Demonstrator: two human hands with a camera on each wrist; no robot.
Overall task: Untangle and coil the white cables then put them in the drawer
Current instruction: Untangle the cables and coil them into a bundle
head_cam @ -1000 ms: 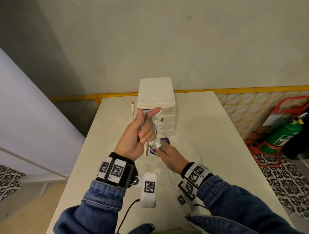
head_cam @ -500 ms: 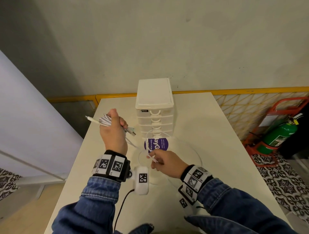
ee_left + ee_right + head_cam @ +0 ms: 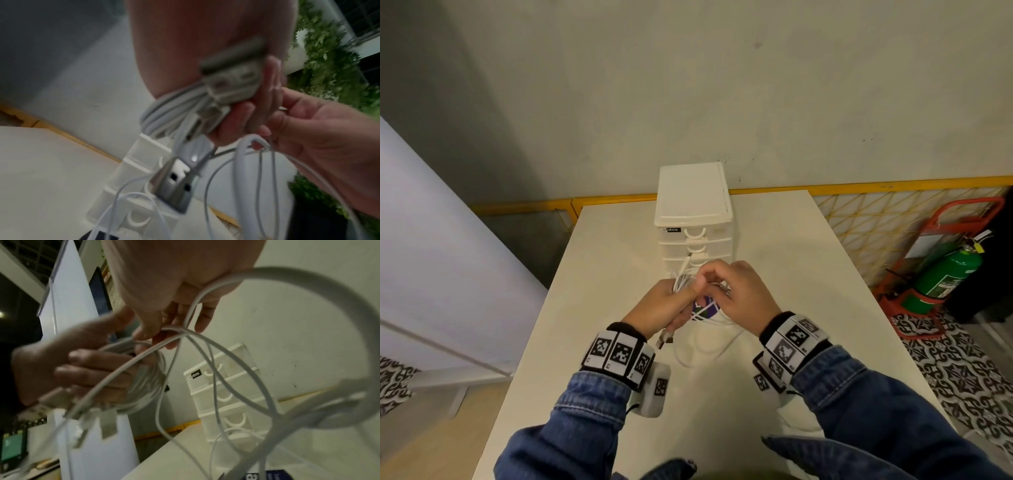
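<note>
Coiling step was in hand, not stowing. Left hand (image 3: pixel 667 310) clenched round the coil (image 3: pixel 164 112) of white cable, several plugs (image 3: pixel 230 78) bunched against its fingers, one USB end (image 3: pixel 665 339) poking out below the wrist side. Right hand (image 3: pixel 736 291) pinched a loose strand (image 3: pixel 185 337) just beside the coil, fingers curled on it. Both hands were held above the table (image 3: pixel 774 246), mid-width, just in front of the drawer unit (image 3: pixel 693 212), which stood at the far edge by the wall. Slack loops (image 3: pixel 702 349) trailed onto the table toward the near edge, over a purple sticker (image 3: pixel 703 308). Drawers all looked closed. Judgement: more slack remained to wind. Next move likely called for laying the pinched strand round the coil while the left kept the turns tight, then opening a drawer. Tangle state of the slack could not be told.
</note>
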